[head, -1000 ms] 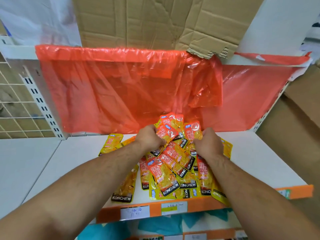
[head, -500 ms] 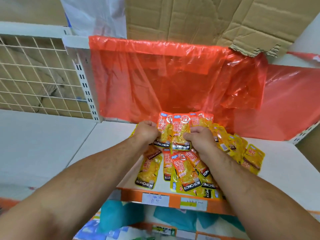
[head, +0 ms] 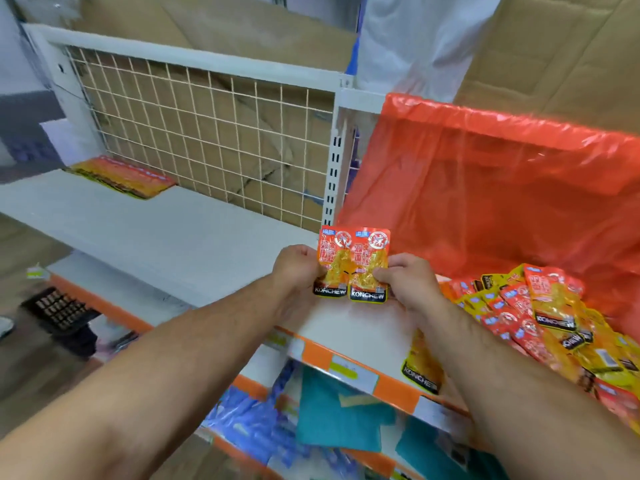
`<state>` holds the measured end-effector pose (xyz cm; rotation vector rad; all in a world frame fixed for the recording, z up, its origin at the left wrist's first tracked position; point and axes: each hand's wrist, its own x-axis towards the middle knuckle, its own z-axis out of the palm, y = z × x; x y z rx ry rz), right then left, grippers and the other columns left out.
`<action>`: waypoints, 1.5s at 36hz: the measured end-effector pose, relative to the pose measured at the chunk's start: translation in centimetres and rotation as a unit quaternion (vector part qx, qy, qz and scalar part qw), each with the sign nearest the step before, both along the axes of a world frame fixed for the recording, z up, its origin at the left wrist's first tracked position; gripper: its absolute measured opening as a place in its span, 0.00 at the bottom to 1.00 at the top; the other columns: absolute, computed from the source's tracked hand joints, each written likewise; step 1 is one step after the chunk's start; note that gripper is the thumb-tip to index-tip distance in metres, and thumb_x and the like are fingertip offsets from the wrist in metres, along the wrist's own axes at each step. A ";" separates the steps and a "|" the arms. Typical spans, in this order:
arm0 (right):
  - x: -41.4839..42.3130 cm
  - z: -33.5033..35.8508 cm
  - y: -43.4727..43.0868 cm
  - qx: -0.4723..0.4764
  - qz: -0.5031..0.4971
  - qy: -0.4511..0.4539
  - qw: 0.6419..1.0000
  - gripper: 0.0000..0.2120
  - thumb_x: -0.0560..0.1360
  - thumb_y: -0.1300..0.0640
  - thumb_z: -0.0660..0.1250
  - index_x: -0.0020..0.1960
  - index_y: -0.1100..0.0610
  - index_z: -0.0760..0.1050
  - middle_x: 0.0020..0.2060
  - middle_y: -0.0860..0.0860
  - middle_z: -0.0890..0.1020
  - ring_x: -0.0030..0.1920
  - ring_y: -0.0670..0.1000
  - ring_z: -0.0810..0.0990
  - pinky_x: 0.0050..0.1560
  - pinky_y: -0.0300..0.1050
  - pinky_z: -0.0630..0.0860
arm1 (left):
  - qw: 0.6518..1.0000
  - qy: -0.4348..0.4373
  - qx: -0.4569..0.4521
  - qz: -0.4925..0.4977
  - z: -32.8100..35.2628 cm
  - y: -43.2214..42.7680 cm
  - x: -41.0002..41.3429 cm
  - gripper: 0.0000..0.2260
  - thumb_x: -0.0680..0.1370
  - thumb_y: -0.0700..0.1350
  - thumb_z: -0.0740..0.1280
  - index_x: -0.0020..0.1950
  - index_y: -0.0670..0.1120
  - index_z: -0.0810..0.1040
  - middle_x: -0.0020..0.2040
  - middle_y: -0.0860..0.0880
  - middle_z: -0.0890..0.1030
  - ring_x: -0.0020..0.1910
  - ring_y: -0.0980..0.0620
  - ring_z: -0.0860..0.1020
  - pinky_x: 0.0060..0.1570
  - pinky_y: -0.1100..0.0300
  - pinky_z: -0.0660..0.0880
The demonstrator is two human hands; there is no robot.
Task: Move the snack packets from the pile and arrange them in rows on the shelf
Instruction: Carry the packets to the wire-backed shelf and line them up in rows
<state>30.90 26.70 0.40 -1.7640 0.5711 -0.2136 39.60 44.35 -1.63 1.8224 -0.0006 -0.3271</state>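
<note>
1. Head view: the left hand (head: 298, 268) and right hand (head: 405, 282) each pinch the lower part of one packet. They hold the pair (head: 369, 258) upright, edge to edge, above the shelf (head: 194, 237) near mid-frame.
2. Done so far, as it appears: one flat row (head: 121, 174) lies at 10 o'clock, at the back of the shelf by the grid (head: 207, 133).
3. Left to do: the pile (head: 540, 317) at 3 o'clock is big and jumbled, and a stray (head: 420, 368) hangs over the shelf lip at 5 o'clock. The task seems to be in its early part.
4. The packets are flat, glossy rectangular pouches, orange on top, yellow in the middle, with a black band reading KONCHEW. They look thin and probably slippery.
5. The shelf is a smooth white board with an orange price strip (head: 318, 355) along its front.
6. The grid is thin white wire.
7. A crinkled, translucent orange sheet (head: 485, 188) hangs at 2 o'clock behind the pile. Creased cardboard (head: 242, 26) stands at 12 o'clock.
</note>
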 end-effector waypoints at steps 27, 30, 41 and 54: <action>19.5 -1.0 34.2 0.037 0.147 -0.006 0.988 0.07 0.71 0.68 0.73 0.44 0.59 0.77 0.44 0.60 0.85 0.41 0.57 0.83 0.49 0.56 0.80 | 0.977 0.002 -0.056 0.205 -0.7 36.1 12.8 0.08 0.70 0.31 0.73 0.39 0.44 0.80 0.37 0.44 0.81 0.32 0.49 0.77 0.32 0.62 0.70; 22.3 -1.5 35.4 0.048 0.157 -0.001 0.986 0.08 0.71 0.68 0.74 0.45 0.60 0.77 0.43 0.59 0.85 0.39 0.55 0.82 0.48 0.55 0.80 | 0.976 0.002 -0.046 0.214 -1.0 37.4 15.1 0.07 0.70 0.32 0.73 0.39 0.43 0.80 0.37 0.44 0.82 0.34 0.49 0.77 0.34 0.60 0.71; 34.1 -2.7 36.8 0.064 0.186 0.015 0.980 0.07 0.70 0.65 0.75 0.45 0.59 0.79 0.43 0.59 0.86 0.39 0.55 0.83 0.49 0.55 0.81 | 0.972 -0.003 0.012 0.237 -0.2 39.0 25.5 0.06 0.70 0.34 0.74 0.42 0.43 0.81 0.37 0.45 0.83 0.32 0.50 0.79 0.36 0.59 0.74; 42.1 -2.9 37.9 0.050 0.146 0.027 0.988 0.08 0.72 0.69 0.72 0.40 0.60 0.76 0.41 0.63 0.83 0.40 0.58 0.81 0.46 0.56 0.78 | 0.983 0.002 0.019 0.182 -1.0 39.7 35.7 0.09 0.70 0.35 0.76 0.45 0.44 0.79 0.34 0.47 0.77 0.29 0.52 0.73 0.32 0.63 0.69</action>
